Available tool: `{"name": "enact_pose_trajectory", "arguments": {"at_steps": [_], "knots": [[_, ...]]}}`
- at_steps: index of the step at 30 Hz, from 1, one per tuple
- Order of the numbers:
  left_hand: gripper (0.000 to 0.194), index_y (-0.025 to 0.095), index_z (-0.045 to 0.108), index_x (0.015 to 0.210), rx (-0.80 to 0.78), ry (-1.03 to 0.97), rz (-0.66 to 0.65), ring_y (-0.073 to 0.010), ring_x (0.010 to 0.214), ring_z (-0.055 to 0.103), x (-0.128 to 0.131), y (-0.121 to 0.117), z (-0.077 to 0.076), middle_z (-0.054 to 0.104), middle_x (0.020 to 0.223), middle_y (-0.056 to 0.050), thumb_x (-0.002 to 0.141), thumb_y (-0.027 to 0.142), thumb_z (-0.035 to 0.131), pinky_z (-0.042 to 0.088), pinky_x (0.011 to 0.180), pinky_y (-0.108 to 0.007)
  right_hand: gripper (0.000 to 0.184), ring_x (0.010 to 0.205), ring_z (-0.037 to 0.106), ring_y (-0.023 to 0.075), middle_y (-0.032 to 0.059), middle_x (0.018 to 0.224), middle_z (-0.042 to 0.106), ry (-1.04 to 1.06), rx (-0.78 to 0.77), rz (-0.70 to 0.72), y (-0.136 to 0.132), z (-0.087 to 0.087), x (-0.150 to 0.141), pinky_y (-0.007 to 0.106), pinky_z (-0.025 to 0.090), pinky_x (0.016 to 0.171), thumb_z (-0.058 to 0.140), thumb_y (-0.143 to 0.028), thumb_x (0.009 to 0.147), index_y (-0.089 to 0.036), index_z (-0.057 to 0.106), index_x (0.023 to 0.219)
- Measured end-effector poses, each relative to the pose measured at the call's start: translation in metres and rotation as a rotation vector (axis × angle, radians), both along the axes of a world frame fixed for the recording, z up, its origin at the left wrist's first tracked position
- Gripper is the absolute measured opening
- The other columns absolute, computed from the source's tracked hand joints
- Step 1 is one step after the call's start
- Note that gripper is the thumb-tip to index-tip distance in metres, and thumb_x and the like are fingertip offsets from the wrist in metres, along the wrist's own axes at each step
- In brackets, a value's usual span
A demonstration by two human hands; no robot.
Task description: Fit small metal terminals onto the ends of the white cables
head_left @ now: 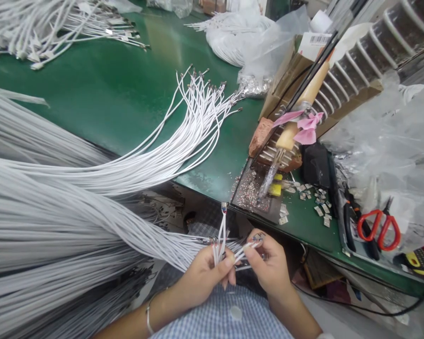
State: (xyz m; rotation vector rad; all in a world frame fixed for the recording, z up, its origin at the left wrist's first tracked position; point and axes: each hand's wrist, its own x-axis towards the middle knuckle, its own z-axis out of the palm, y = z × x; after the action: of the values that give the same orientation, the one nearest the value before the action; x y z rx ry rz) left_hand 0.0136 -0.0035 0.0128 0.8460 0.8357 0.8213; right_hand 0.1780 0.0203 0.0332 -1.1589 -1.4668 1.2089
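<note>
My left hand (203, 278) is closed round several thin white cables (220, 235) whose ends stand up between my fingers, each tipped with a small metal connector. My right hand (268, 263) pinches the ends of a few of these cables beside the left hand. Both hands are low in the view, just in front of my checked shirt. A huge bundle of the same white cables (56, 226) runs in from the left. Another fan of white cables with metal tips (183, 127) lies on the green table (102, 89).
A soldering iron (289, 136) with a wooden handle rests on a stand at the table's edge, tip over a tray of solder bits (250, 190). Red-handled scissors (379, 228), pliers and loose small connectors (318, 205) lie to the right. Plastic bags and more cable heaps sit behind.
</note>
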Motion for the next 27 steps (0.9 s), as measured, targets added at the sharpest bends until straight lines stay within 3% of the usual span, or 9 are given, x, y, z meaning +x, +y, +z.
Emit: {"name": "enact_pose_trajectory", "arguments": {"at_steps": [4, 8, 11, 14, 17, 19, 23, 27], "knots": [[0.048, 0.014, 0.061, 0.065, -0.013, -0.014, -0.008, -0.0101, 0.046, 0.049, 0.0, 0.001, 0.003, 0.061, 0.056, -0.002, 0.083, 0.059, 0.06, 0.036, 0.048, -0.021, 0.019, 0.054, 0.049, 0.0113, 0.0008, 0.071, 0.055, 0.005, -0.008, 0.004, 0.0, 0.0, -0.001, 0.023, 0.039, 0.048, 0.059, -0.034, 0.088, -0.018, 0.065, 0.079], [0.045, 0.013, 0.069, 0.071, -0.041, 0.012, 0.089, -0.0139, 0.059, 0.057, 0.0, 0.0, 0.0, 0.065, 0.064, -0.004, 0.08, 0.057, 0.065, 0.043, 0.059, -0.024, 0.022, 0.057, 0.047, 0.0123, -0.0003, 0.067, 0.05, 0.017, 0.036, 0.035, 0.0, 0.004, 0.003, 0.025, 0.037, 0.051, 0.057, -0.032, 0.089, -0.019, 0.06, 0.072], [0.038, 0.015, 0.072, 0.084, -0.09, 0.015, 0.223, -0.0155, 0.07, 0.059, 0.0, 0.0, -0.006, 0.067, 0.071, -0.004, 0.079, 0.053, 0.069, 0.045, 0.068, -0.025, 0.032, 0.057, 0.045, 0.0133, -0.0008, 0.063, 0.047, 0.076, 0.089, 0.192, -0.001, 0.008, 0.009, 0.027, 0.034, 0.053, 0.055, -0.04, 0.089, -0.02, 0.058, 0.064], [0.038, 0.014, 0.069, 0.082, -0.156, -0.062, 0.249, -0.0102, 0.054, 0.052, 0.002, 0.0, -0.011, 0.059, 0.06, 0.001, 0.08, 0.052, 0.068, 0.04, 0.054, -0.021, 0.04, 0.057, 0.046, 0.0146, 0.0006, 0.065, 0.049, 0.088, 0.081, 0.289, -0.003, 0.006, 0.018, 0.029, 0.034, 0.053, 0.057, -0.056, 0.085, -0.021, 0.063, 0.067], [0.037, 0.013, 0.063, 0.076, -0.278, -0.179, 0.267, -0.0051, 0.041, 0.039, 0.005, 0.001, -0.01, 0.05, 0.051, 0.006, 0.074, 0.048, 0.076, 0.028, 0.043, -0.019, 0.043, 0.061, 0.048, 0.0174, 0.0025, 0.07, 0.05, 0.106, 0.112, 0.178, -0.005, -0.001, 0.027, 0.031, 0.037, 0.055, 0.058, -0.065, 0.08, -0.023, 0.067, 0.079], [0.034, 0.014, 0.062, 0.076, -0.353, -0.29, 0.297, -0.0045, 0.042, 0.04, 0.006, 0.002, -0.007, 0.049, 0.052, 0.006, 0.068, 0.039, 0.083, 0.03, 0.044, -0.017, 0.044, 0.063, 0.048, 0.0188, 0.0029, 0.071, 0.051, 0.158, 0.185, 0.074, -0.007, -0.004, 0.033, 0.033, 0.038, 0.056, 0.056, -0.066, 0.08, -0.024, 0.069, 0.086], [0.032, 0.014, 0.066, 0.081, -0.466, -0.454, 0.301, -0.007, 0.05, 0.053, 0.004, 0.004, -0.003, 0.059, 0.061, 0.002, 0.06, 0.024, 0.087, 0.04, 0.051, -0.018, 0.035, 0.068, 0.048, 0.0212, 0.0049, 0.074, 0.055, 0.157, 0.41, -0.131, -0.011, 0.006, 0.049, 0.038, 0.041, 0.063, 0.06, -0.052, 0.083, -0.023, 0.072, 0.097], [0.032, 0.013, 0.07, 0.082, -0.531, -0.492, 0.286, -0.0091, 0.055, 0.058, 0.004, 0.005, 0.0, 0.064, 0.066, -0.002, 0.057, 0.022, 0.089, 0.044, 0.055, -0.019, 0.021, 0.068, 0.049, 0.0197, 0.0046, 0.077, 0.055, 0.127, 0.532, -0.205, -0.015, 0.022, 0.063, 0.038, 0.044, 0.065, 0.064, -0.034, 0.083, -0.019, 0.072, 0.095]]}}
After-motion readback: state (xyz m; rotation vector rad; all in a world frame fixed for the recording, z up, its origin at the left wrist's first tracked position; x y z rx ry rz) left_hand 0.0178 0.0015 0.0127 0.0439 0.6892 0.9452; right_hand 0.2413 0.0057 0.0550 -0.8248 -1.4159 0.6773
